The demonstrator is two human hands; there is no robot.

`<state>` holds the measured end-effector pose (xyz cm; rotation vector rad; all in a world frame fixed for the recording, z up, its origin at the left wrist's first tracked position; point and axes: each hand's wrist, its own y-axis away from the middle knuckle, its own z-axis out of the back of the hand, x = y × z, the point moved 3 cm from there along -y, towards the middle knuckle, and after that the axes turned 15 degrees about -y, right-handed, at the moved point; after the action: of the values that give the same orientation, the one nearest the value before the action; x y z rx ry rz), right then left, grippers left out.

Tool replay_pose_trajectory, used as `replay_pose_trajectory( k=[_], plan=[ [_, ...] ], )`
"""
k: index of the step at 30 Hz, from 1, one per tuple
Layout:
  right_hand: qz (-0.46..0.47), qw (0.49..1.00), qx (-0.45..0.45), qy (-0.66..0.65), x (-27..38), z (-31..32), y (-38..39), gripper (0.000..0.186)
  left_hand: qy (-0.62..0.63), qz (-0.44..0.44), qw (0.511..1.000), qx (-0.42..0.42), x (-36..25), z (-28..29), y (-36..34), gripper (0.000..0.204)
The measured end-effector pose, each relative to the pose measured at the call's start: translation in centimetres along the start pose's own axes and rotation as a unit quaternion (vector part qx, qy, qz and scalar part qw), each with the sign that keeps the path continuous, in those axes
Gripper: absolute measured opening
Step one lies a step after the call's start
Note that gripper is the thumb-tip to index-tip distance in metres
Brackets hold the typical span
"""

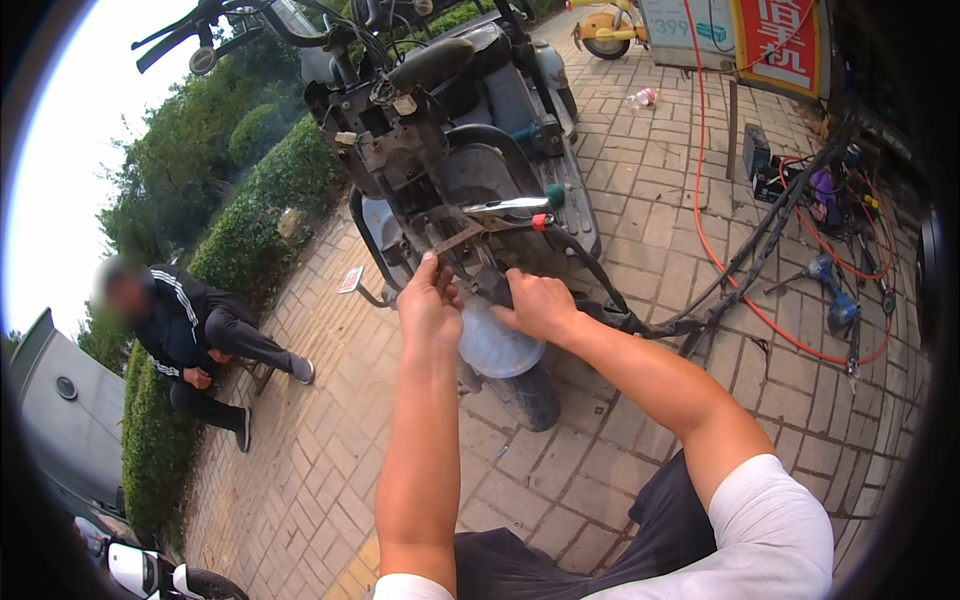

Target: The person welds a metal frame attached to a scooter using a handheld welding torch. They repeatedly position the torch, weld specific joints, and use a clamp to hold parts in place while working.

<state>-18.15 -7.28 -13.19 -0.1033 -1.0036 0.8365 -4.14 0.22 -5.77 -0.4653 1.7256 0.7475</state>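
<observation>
A stripped-down electric tricycle (430, 140) stands in front of me, its front frame and wiring bare. My left hand (432, 300) is closed, palm turned up, with thumb and fingers together beside a flat metal bracket (455, 241); whatever it holds is too small to make out. Just right of it, my right hand (538, 308) has its fingers round a black part (490, 285) above the front wheel, mostly covered by the hand. Under both hands are the pale, cloudy front fender (500, 345) and the black tyre (528, 400).
At the left a person (200, 340) sits low beside a hedge (265, 185). To the right, an orange hose (700, 200) crosses the brick paving near black cables (740, 265) and a blue power tool (835, 295). A white motorbike (140, 570) stands at lower left.
</observation>
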Motion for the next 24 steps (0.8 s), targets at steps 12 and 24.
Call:
replay_pose_trajectory(
  k=[12, 24],
  plan=[
    [0.001, 1.000, 0.018, 0.008, 0.25, 0.27, -0.15, 0.047, -0.002, 0.006, 1.000, -0.002, -0.17, -0.19, 0.20, 0.025],
    [-0.002, 1.000, -0.007, -0.003, -0.06, 0.36, -0.01, 0.049, -0.007, 0.006, 1.000, -0.003, -0.05, 0.06, -0.16, 0.027]
  ],
)
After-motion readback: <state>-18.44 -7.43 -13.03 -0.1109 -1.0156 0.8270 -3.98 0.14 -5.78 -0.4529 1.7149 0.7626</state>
